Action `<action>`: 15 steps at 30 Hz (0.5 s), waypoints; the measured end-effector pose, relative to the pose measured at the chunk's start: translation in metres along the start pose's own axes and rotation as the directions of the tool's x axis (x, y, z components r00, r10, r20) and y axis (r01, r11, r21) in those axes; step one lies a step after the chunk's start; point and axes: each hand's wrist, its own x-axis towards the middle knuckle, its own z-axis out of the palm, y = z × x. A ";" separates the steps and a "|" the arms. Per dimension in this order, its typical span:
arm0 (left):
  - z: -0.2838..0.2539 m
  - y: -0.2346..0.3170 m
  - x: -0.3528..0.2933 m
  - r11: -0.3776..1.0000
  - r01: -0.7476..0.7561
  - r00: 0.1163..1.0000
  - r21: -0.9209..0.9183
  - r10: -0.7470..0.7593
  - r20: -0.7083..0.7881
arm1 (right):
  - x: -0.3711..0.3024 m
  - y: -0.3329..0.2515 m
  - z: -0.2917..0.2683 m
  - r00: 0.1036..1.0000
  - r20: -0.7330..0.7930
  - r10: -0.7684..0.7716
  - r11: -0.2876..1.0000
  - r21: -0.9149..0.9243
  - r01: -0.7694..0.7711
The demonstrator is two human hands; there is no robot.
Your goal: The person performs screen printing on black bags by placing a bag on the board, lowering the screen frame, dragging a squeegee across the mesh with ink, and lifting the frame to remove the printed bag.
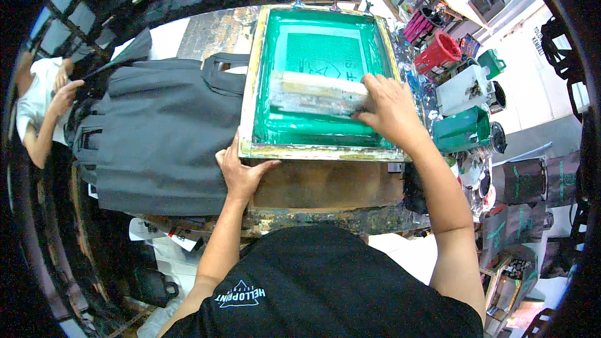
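My right hand (pixel 393 111) is closed on the right end of a squeegee (pixel 316 92), a wide, pale, ink-stained bar. The squeegee lies across the mesh inside a screen printing frame (pixel 325 152), and its outline is slightly blurred. Green ink (pixel 313 133) covers the mesh, with a faint design showing beyond the bar. At the frame's near left corner, my left hand (pixel 238 174) grips the edge, fingers along the side and thumb along the front. A brown board (pixel 325 188) shows beneath the frame's near edge. What lies under the mesh is hidden.
Black bags with handles (pixel 169 138) are piled left of the frame. Metal clamps (pixel 335 3) stand at its far edge. Ink containers, including a red tub (pixel 438 51) and a green jug (pixel 463 130), crowd the right. Another person (pixel 47 100) handles dark material at far left.
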 end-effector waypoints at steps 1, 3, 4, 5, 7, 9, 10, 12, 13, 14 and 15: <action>0.001 -0.003 -0.002 1.000 0.020 1.000 0.006 -0.020 0.014 | -0.005 0.000 0.001 0.999 0.039 -0.008 1.000 -0.002 0.008; 0.003 -0.007 -0.005 0.998 0.063 0.997 0.018 -0.064 0.042 | -0.017 -0.007 0.006 0.993 0.115 -0.040 0.999 -0.025 0.043; 0.004 -0.009 -0.006 0.999 0.047 0.997 0.017 -0.048 0.053 | -0.022 -0.010 0.010 0.981 0.190 -0.048 0.998 -0.025 0.053; 0.004 -0.011 -0.007 0.999 0.032 0.997 0.018 -0.034 0.063 | -0.026 -0.013 0.014 0.983 0.183 -0.023 0.999 -0.026 0.028; 0.005 -0.014 -0.008 1.000 -0.012 0.999 0.027 0.011 0.047 | -0.025 -0.014 0.024 0.997 0.076 -0.034 0.995 -0.088 0.040; 0.005 -0.017 -0.007 0.999 -0.023 0.998 0.047 0.020 0.055 | -0.013 -0.008 0.034 0.999 0.027 -0.027 0.994 -0.105 0.029; 0.005 -0.018 -0.007 0.998 -0.023 0.998 0.051 0.020 0.060 | -0.002 -0.001 0.039 0.999 0.004 -0.038 0.992 -0.119 0.038; 0.006 -0.019 -0.007 0.999 -0.042 0.998 0.023 0.041 0.051 | 0.025 0.015 0.049 0.995 -0.066 -0.074 0.991 -0.116 0.066; 0.005 -0.019 -0.007 0.999 -0.049 0.998 0.012 0.049 0.044 | 0.043 0.025 0.055 0.996 -0.063 -0.061 0.987 -0.151 0.051; 0.005 -0.018 -0.007 0.999 -0.045 0.998 0.015 0.044 0.052 | 0.061 0.034 0.062 0.992 -0.098 -0.080 0.982 -0.177 0.062; 0.004 -0.017 -0.007 0.999 -0.040 0.998 0.019 0.039 0.058 | 0.079 0.045 0.069 0.984 -0.142 -0.111 0.982 -0.167 0.087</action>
